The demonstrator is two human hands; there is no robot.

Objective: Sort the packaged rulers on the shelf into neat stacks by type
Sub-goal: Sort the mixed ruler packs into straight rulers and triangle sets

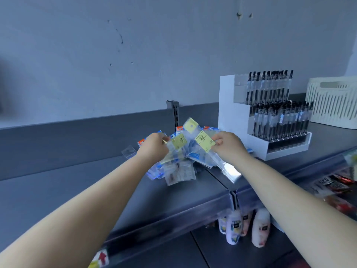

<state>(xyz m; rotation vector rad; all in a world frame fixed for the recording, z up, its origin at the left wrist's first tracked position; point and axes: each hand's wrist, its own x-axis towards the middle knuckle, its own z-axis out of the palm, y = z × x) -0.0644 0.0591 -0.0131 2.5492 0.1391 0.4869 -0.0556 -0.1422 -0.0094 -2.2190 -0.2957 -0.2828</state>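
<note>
A jumbled heap of packaged rulers (179,171) lies on the grey shelf (77,182), some in blue-and-white card packs, some in clear sleeves with yellow labels. My left hand (154,147) pinches one yellow-labelled clear pack (178,142) above the heap. My right hand (229,145) pinches another yellow-labelled pack (204,141), whose clear sleeve slants down toward the shelf's front edge. Both packs are raised off the heap and tilted. The ruler types inside are too blurred to tell.
A white tiered display of black pens (270,120) stands right of the heap, close to my right hand. A cream slatted basket (334,101) sits at the far right. A small clear packet (129,151) lies left of the heap. Bottles (260,227) stand on the lower shelf.
</note>
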